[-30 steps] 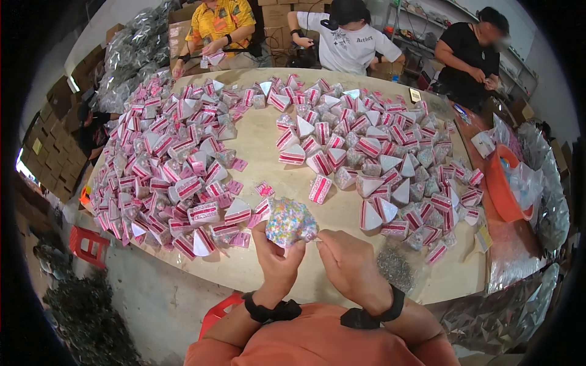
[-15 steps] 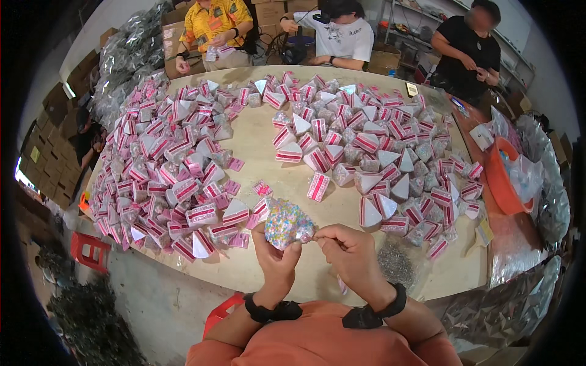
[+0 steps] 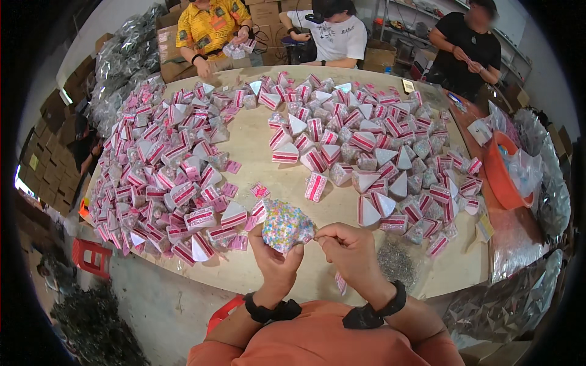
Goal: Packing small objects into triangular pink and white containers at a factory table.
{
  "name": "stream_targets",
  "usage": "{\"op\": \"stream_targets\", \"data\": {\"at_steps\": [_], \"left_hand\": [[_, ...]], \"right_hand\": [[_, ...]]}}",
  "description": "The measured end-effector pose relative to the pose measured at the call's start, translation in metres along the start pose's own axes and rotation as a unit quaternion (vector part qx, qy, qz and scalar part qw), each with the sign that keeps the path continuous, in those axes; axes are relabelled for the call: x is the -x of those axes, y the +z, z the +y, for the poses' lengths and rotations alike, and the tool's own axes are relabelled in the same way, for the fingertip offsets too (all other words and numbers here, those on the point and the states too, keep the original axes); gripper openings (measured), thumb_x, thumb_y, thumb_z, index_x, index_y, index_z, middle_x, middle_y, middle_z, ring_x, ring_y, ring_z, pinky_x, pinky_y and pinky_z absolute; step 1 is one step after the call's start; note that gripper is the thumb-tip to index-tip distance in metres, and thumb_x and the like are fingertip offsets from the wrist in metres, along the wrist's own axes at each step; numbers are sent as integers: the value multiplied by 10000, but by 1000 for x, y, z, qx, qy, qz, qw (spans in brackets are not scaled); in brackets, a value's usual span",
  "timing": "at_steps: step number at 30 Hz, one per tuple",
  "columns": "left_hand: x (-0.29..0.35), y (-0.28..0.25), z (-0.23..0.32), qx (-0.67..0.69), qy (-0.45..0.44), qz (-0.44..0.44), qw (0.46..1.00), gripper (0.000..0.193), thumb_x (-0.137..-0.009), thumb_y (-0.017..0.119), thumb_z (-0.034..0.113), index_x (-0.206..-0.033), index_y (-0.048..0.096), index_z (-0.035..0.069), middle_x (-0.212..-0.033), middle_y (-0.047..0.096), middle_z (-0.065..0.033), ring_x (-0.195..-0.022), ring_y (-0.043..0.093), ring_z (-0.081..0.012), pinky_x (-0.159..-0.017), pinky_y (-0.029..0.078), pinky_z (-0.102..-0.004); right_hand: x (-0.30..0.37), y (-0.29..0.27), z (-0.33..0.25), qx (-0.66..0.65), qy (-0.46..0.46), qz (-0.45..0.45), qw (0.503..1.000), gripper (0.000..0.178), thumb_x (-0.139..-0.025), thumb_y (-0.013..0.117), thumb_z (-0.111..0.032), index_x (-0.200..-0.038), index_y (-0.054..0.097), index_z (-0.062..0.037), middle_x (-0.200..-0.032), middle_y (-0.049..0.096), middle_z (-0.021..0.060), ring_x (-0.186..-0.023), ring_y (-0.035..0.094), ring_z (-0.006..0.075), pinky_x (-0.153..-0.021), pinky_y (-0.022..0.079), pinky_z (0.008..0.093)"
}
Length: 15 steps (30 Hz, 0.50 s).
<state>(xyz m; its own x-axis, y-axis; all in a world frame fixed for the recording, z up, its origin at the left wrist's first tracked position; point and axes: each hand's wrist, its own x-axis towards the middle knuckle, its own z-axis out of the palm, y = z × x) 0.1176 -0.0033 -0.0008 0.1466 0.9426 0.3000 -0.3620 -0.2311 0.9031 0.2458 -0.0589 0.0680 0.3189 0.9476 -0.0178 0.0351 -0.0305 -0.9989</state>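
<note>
A wedge-shaped toy cake slice (image 3: 288, 224), its top speckled in pastel colours, rests in my left hand (image 3: 276, 265). The fingers and thumb of that hand grip it from below and the left. My right hand (image 3: 350, 251) is closed in a pinch at the slice's right-hand tip. Whatever thin piece lies between those fingertips is too small to make out. A small pink-and-white strip (image 3: 340, 283) shows under my right hand. Beside that hand lies a heap of small silvery metal parts (image 3: 395, 262) on the table (image 3: 253, 137).
A big heap of wrapped pink-and-white cake slices (image 3: 183, 192) with pink cards covers the table's left; another heap (image 3: 390, 137) covers the right. An orange basin (image 3: 505, 174) stands at the right. Several people sit or stand across the table. A red stool (image 3: 91, 257) is at lower left.
My hands keep almost the same hold; the slice's speckled top has turned slightly. Across the table, the person in yellow has lifted a bunch of wrapped pieces and reaches onto the table edge.
</note>
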Motion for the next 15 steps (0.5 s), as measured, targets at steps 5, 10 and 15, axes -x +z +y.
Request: {"op": "stream_targets", "data": {"at_steps": [5,10,15], "left_hand": [[-2,2,0,-52,41,0,998,666,-727,730,87,-1227,303,-10,-1116,425,-106,-1036,475,-166,-908,409,-329],[-5,-5,-6,-195,128,-25,972,680,-692,723,38,-1235,319,-25,-1136,429,-135,-1025,497,-192,-896,424,-339],[-13,-11,-4,-341,206,-26,917,696,-641,771,78,-1210,389,-46,-1110,480,-188,-1001,528,-277,-858,439,-369]], "right_hand": [[-2,0,3,4,-6,14,1000,103,-841,558,-24,-879,640,24,-646,545,-22,-567,445,25,-489,353,199],[-3,0,8,30,10,24,999,93,-839,564,-39,-866,624,26,-650,546,0,-608,443,43,-522,379,225],[-6,2,12,69,3,28,997,104,-839,557,-58,-852,621,23,-643,547,14,-591,467,66,-526,395,240]]}}
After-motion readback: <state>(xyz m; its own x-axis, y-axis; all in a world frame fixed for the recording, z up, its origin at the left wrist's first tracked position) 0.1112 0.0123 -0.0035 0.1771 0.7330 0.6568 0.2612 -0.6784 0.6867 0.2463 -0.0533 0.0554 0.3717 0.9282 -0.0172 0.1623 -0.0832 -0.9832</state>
